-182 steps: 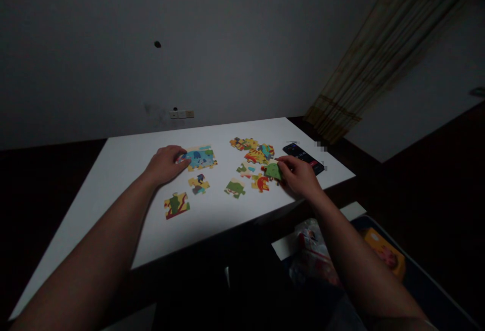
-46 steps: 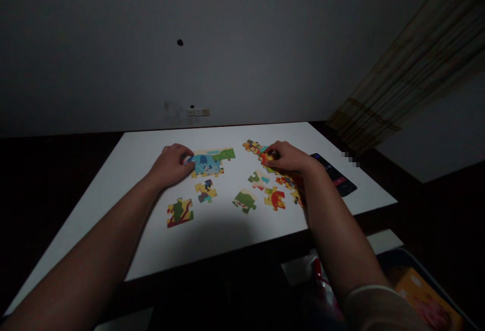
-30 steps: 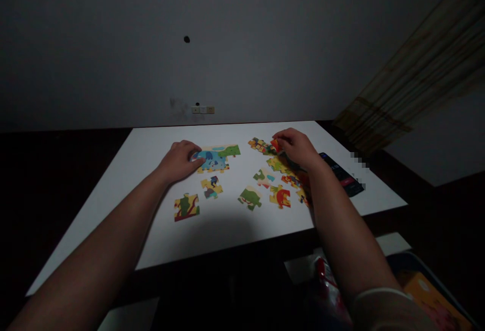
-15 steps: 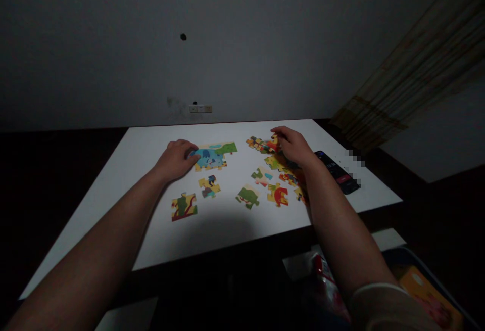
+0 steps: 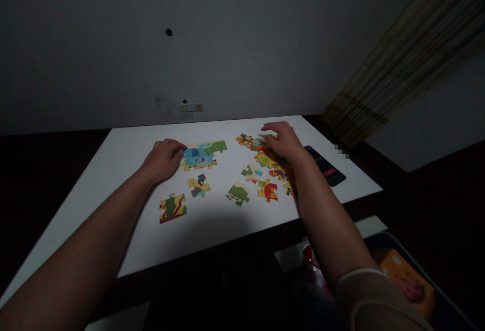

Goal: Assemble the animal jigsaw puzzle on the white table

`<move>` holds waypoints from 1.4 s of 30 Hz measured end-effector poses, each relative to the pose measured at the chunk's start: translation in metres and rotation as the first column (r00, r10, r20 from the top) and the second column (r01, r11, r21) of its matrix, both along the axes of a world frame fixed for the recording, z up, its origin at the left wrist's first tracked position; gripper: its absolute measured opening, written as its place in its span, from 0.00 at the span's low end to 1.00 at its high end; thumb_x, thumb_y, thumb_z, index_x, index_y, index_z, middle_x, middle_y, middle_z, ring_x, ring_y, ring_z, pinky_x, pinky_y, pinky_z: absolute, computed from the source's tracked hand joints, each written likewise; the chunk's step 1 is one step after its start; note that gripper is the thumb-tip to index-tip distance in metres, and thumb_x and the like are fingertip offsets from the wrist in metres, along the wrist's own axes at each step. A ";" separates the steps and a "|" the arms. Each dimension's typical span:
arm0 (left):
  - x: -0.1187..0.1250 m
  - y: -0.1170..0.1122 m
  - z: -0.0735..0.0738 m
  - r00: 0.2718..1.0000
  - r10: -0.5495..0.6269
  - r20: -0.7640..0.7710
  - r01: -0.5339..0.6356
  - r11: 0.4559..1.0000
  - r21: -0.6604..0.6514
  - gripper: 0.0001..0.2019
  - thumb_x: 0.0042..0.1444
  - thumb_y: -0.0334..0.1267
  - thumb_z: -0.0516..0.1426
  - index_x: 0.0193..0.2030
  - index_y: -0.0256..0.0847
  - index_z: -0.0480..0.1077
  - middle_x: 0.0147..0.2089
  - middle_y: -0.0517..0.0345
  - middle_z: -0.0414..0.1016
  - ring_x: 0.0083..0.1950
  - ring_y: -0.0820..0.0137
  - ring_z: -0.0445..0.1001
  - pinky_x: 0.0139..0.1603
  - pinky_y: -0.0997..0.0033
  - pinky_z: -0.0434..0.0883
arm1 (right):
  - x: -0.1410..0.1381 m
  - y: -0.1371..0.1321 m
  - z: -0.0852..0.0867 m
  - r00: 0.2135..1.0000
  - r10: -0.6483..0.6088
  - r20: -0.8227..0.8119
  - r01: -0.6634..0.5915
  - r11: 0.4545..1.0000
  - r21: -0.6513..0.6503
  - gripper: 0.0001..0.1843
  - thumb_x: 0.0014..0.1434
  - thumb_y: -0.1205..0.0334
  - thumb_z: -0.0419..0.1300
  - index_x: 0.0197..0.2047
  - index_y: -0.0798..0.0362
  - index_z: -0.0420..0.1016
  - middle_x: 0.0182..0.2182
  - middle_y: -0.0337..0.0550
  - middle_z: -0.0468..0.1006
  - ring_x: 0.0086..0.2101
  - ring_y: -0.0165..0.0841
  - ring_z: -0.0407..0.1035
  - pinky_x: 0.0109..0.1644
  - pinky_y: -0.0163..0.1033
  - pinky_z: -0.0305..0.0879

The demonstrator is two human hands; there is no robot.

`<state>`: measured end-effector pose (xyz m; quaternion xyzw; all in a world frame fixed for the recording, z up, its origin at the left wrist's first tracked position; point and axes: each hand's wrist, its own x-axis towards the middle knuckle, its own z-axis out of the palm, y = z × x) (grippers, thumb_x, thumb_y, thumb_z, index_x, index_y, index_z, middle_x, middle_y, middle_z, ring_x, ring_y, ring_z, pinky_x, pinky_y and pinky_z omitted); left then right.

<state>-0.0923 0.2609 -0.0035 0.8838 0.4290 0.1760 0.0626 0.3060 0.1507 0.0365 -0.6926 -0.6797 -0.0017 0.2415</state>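
Note:
My left hand point(image 5: 163, 160) rests at the left edge of a joined block of jigsaw puzzle pieces point(image 5: 199, 158), blue with a green strip, its thumb and index finger pinching that edge. Above a heap of loose puzzle pieces point(image 5: 265, 159) hovers my right hand point(image 5: 281, 140), fingers apart and nothing visible between them. That hand and forearm hide part of the heap. Nearer me lie single pieces: a green one point(image 5: 238, 193), a red-and-yellow one point(image 5: 268, 190), a yellow-and-grey one point(image 5: 199, 186) and a tree-patterned one point(image 5: 173, 207).
A phone point(image 5: 326, 167) with a lit screen lies on the white table point(image 5: 129, 144), right of my right forearm. Below the table's front edge, at right, is a dark bin holding an orange box point(image 5: 407, 280) and a red-and-clear wrapper point(image 5: 315, 270). A wall with sockets point(image 5: 191, 107) stands behind.
The whole view has shifted, so the table sits further left. My right hand's fingers have lifted and spread over the heap. My left hand stays at the joined block.

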 end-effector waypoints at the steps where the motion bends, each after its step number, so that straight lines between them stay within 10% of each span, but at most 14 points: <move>1: 0.000 0.001 0.000 1.000 0.004 -0.004 -0.004 1.000 -0.001 0.21 0.64 0.47 0.48 0.53 0.43 0.76 0.55 0.50 0.77 0.60 0.54 0.71 0.67 0.53 0.62 | -0.001 -0.004 0.008 0.999 -0.030 0.015 0.028 0.995 0.095 0.18 0.63 0.64 0.55 0.54 0.47 0.78 0.58 0.48 0.76 0.60 0.49 0.64 0.66 0.56 0.58; 4: -0.001 0.001 0.001 1.000 0.008 -0.028 -0.009 1.000 -0.008 0.21 0.66 0.45 0.47 0.54 0.41 0.75 0.56 0.49 0.77 0.61 0.55 0.70 0.67 0.54 0.61 | -0.005 -0.025 0.039 0.998 -0.065 0.012 0.059 0.959 0.276 0.16 0.66 0.64 0.53 0.52 0.45 0.78 0.55 0.46 0.77 0.60 0.47 0.64 0.67 0.56 0.57; 9: -0.001 0.003 0.001 0.999 -0.019 -0.035 0.019 1.000 -0.006 0.19 0.65 0.38 0.48 0.55 0.36 0.75 0.56 0.46 0.77 0.60 0.58 0.70 0.67 0.55 0.60 | -0.011 -0.077 0.064 0.999 -0.043 -0.028 0.048 0.975 0.218 0.16 0.66 0.63 0.52 0.51 0.45 0.78 0.50 0.48 0.80 0.53 0.48 0.70 0.61 0.55 0.64; 22: -0.005 0.011 -0.004 0.998 -0.056 -0.027 0.057 0.998 0.036 0.22 0.58 0.34 0.50 0.55 0.33 0.76 0.56 0.42 0.77 0.60 0.54 0.73 0.66 0.48 0.65 | -0.031 -0.209 -0.053 0.936 -0.255 -0.241 0.304 0.932 0.195 0.15 0.64 0.59 0.51 0.48 0.37 0.76 0.48 0.46 0.80 0.53 0.51 0.71 0.59 0.63 0.67; 29: -0.006 0.017 -0.008 0.991 -0.100 0.087 0.095 0.994 0.052 0.35 0.50 0.51 0.44 0.51 0.28 0.78 0.53 0.42 0.80 0.59 0.48 0.75 0.58 0.45 0.67 | -0.047 -0.211 -0.060 0.915 -0.389 -0.104 0.400 0.909 0.116 0.21 0.65 0.49 0.57 0.59 0.42 0.72 0.58 0.49 0.75 0.58 0.54 0.66 0.61 0.64 0.63; 42: -0.005 0.013 -0.008 0.997 -0.055 0.062 0.053 0.998 0.038 0.31 0.59 0.50 0.45 0.54 0.30 0.78 0.54 0.40 0.78 0.58 0.53 0.76 0.60 0.50 0.69 | -0.045 -0.197 -0.064 0.897 -0.360 -0.257 0.398 0.910 0.114 0.19 0.59 0.53 0.63 0.53 0.46 0.74 0.50 0.50 0.78 0.55 0.51 0.68 0.61 0.60 0.65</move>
